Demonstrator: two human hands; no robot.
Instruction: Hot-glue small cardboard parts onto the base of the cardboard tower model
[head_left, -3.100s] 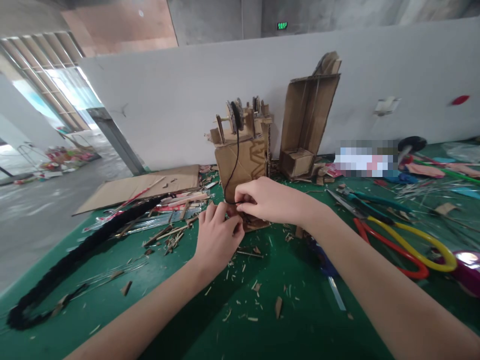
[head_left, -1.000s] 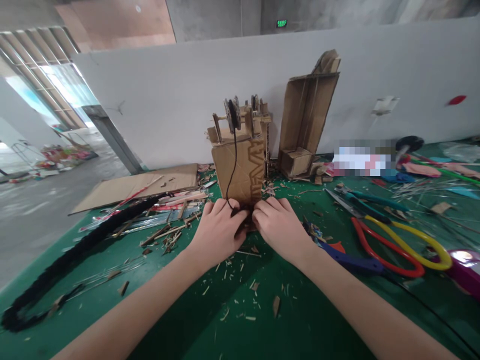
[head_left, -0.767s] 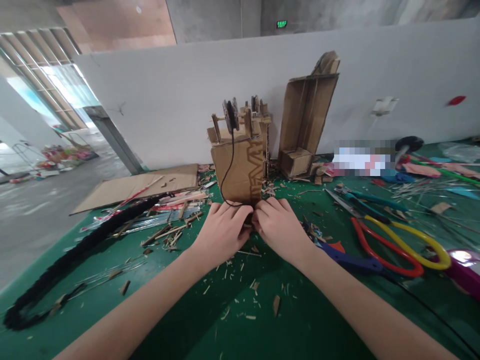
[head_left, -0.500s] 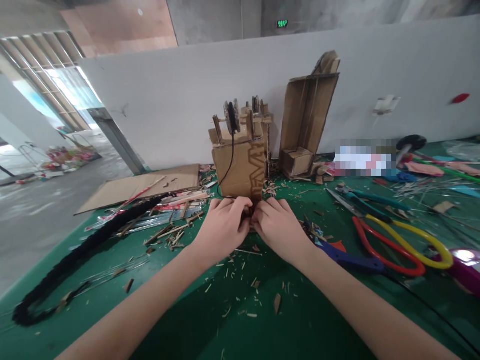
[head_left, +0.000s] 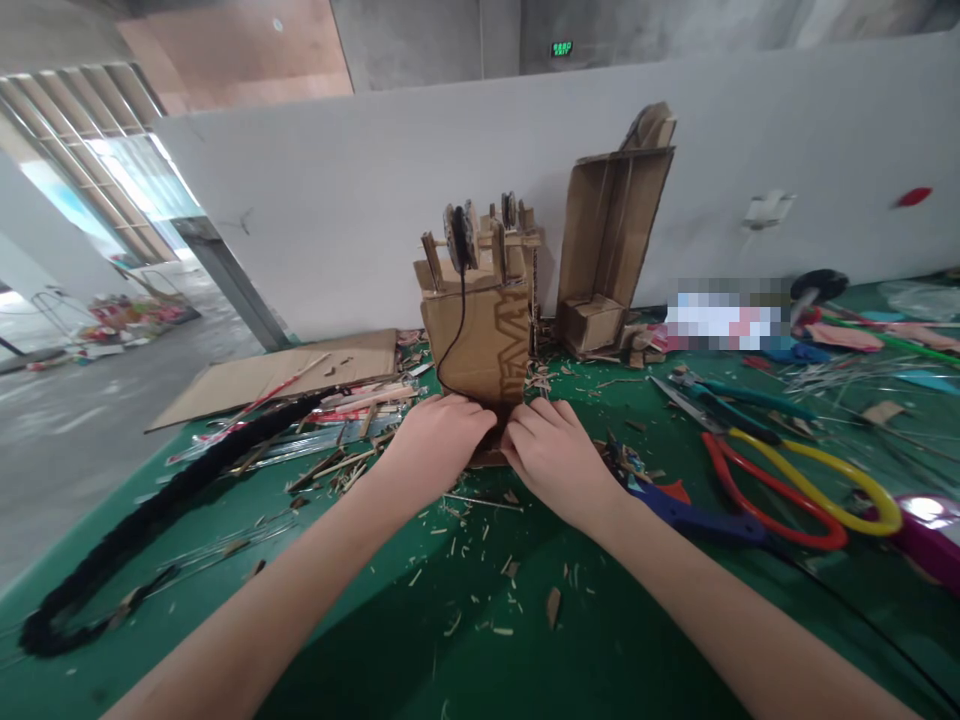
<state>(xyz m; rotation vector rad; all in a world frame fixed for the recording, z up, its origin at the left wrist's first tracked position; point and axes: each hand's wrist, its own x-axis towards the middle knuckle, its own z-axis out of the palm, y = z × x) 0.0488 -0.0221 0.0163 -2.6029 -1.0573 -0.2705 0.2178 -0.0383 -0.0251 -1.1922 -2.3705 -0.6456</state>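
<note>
A small cardboard model (head_left: 480, 330) with wooden axles and spools on top stands on the green table (head_left: 525, 620). A thin black string (head_left: 454, 320) hangs from one spool down the model's front. My left hand (head_left: 436, 445) and my right hand (head_left: 559, 458) sit side by side at the model's base, fingers curled and pinching at the string's lower end and a small cardboard piece. What lies between the fingertips is hidden.
A taller open cardboard box (head_left: 611, 240) leans on the white wall. Flat cardboard (head_left: 285, 372), a black braided rope (head_left: 150, 515), and wooden sticks lie left. Red and yellow scissors (head_left: 795, 490), a blue-handled tool (head_left: 694, 520) and pliers (head_left: 727, 400) lie right. Scraps litter the table.
My right hand came down from above the left to sit beside it at the model's base. The string's lower loop slackened and shifted left.
</note>
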